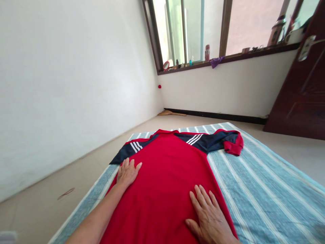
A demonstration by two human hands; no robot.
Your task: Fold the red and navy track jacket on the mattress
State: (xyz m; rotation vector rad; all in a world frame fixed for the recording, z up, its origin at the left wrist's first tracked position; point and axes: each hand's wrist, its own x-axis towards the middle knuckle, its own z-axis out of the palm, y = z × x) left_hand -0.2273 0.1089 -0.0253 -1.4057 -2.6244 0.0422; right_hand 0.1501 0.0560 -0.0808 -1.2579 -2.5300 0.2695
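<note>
A red shirt (pixel 165 176) with navy shoulders and white stripes lies spread out on a blue-and-white striped cloth (pixel 254 189). Its collar points away from me. The right sleeve in view (pixel 220 139) stretches out to a red cuff, while the left one hangs toward the cloth's edge. My left hand (pixel 127 172) rests flat on the shirt's left side, just below the navy part. Lower down on the right side, my right hand (pixel 209 215) lies flat with its fingers spread. Neither hand grips the fabric. The shirt's bottom hem is out of view.
A white wall (pixel 76 67) runs along the left. At the back a window sill (pixel 233 58) carries bottles, a mirror and a purple cloth. A broom (pixel 172 113) lies on the floor by the corner. A dark red door (pixel 302 91) stands at the right.
</note>
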